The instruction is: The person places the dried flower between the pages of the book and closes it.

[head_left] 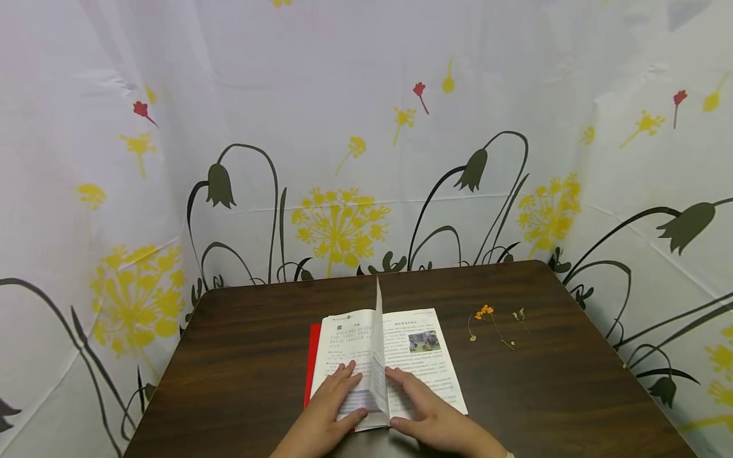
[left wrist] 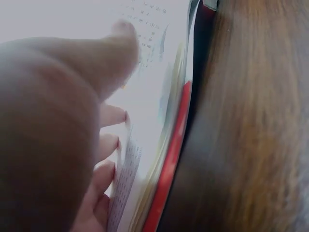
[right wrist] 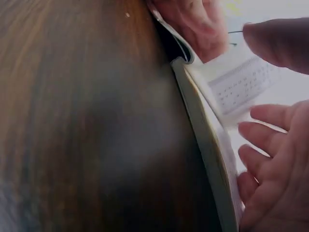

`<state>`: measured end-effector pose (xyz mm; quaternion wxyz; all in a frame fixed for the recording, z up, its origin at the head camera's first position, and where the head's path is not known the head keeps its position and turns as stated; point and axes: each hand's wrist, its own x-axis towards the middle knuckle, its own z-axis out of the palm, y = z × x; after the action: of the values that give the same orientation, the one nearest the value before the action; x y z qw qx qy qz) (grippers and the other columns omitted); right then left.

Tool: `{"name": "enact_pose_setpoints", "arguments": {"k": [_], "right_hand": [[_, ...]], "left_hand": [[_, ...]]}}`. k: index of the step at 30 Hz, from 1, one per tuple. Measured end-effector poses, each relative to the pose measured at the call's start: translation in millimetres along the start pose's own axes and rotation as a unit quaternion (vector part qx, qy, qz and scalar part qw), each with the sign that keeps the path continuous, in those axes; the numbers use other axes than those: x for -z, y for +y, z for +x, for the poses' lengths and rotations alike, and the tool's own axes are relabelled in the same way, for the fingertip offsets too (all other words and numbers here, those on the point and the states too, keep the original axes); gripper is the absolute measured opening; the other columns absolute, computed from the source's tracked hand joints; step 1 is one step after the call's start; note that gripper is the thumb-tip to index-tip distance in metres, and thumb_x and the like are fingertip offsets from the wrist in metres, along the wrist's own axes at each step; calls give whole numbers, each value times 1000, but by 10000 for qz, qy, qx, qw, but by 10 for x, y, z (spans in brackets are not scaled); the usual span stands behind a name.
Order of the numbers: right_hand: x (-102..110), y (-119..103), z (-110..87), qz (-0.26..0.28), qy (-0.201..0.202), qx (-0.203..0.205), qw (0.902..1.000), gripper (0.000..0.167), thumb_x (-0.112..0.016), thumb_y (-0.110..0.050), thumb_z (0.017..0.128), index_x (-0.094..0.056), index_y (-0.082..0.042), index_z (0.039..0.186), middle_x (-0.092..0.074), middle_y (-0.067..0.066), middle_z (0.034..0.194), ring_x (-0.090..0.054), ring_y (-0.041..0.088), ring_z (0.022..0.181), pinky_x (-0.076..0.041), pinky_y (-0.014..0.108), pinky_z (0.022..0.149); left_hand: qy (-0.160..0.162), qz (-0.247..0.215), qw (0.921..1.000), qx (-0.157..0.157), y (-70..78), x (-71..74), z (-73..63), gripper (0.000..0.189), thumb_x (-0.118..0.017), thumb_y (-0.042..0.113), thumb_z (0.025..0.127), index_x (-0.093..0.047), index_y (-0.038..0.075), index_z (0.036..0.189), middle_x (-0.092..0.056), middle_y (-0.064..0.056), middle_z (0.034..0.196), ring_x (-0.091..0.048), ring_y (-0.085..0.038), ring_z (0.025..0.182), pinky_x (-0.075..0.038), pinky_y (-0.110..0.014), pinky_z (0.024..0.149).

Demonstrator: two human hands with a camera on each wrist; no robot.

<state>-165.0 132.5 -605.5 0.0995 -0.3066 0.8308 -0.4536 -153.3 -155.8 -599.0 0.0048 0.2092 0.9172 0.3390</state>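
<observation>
An open book (head_left: 420,356) with a red cover (head_left: 313,350) lies on the table, printed text on both sides and a small colour photo on the right-hand page. From its middle a single page (head_left: 377,356) stands nearly upright. My left hand (head_left: 329,407) rests on the lower left page, fingers spread and thumb toward the spine. On the lower right page lies my right hand (head_left: 435,416), its index fingertip close beside the standing page. Its thumb (right wrist: 280,43) and fingers (right wrist: 265,135) are apart in the right wrist view.
Right of the book lie small dried flowers: an orange sprig (head_left: 485,312), a pale sprig (head_left: 521,316) and a thin curved stem (head_left: 471,327). The dark wooden table (head_left: 240,356) ends at a white flower-printed cloth (head_left: 321,95) behind and at both sides.
</observation>
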Motion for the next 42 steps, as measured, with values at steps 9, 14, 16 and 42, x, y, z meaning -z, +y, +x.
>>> {"name": "enact_pose_setpoints", "arguments": {"k": [9,14,16,42], "right_hand": [[-13,-66,-37,-1339,-84,640,9889,68,-74,-41,103,-48,-28,164,-41,10,176,-40,39,162,-34,68,125],[-15,-108,-36,-1534,-271,480,9866,60,-71,-44,104,-52,-40,161,-39,11,176,-39,44,161,-36,69,124],[-17,-121,-34,-1539,-357,393,9867,57,-70,-46,104,-53,-44,159,-39,12,177,-38,45,161,-36,69,124],[13,9,-81,-2126,-195,1125,9704,59,-70,-42,107,-51,-38,162,-43,9,174,-49,33,153,-49,55,117]], "left_hand": [[1343,-703,9833,1011,-26,5,28,48,-83,20,95,-68,16,141,-72,-2,142,-67,-24,133,-57,-55,111],[2298,-565,9554,1765,-13,79,54,29,-72,12,103,-71,14,132,-77,-5,129,-72,-21,114,-60,-42,99],[2755,-616,9409,1872,-2,103,52,24,-67,9,107,-71,16,130,-76,-2,125,-69,-16,106,-57,-28,93],[328,92,9975,-616,-45,3,20,46,-85,9,91,-74,33,130,-69,10,146,-59,-18,130,-56,-44,111]]}}
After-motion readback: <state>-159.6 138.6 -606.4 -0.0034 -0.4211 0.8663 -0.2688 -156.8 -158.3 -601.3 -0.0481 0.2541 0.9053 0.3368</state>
